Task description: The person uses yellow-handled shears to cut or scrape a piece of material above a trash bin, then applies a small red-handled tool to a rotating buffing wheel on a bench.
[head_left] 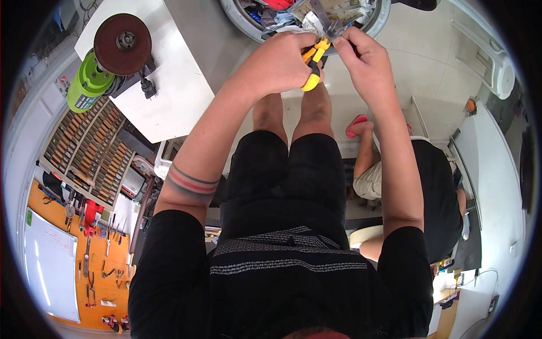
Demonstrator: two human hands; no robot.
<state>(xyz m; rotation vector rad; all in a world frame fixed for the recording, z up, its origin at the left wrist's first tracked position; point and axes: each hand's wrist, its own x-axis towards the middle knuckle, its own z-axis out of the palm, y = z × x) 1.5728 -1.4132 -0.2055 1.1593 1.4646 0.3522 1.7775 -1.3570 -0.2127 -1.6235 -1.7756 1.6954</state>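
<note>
My left hand (285,62) is closed around yellow-handled pliers (316,53), the grip ends showing below my fingers. My right hand (364,62), to the right of the pliers, is pinched on a small thin piece (336,33), apparently metal, at the pliers' jaws; its exact shape is hard to make out. Both hands are at the near rim of a round grey bin (370,25) that holds crumpled paper, plastic and other scraps. A flat grey strip stands up behind the jaws.
A white table (178,90) at left carries a green power tool (84,85) with a brown disc. Beyond are a rack of wooden-handled tools (84,147) and an orange tool board (113,254). A person in black (437,198) sits at my right. A white chair (491,68) stands upper right.
</note>
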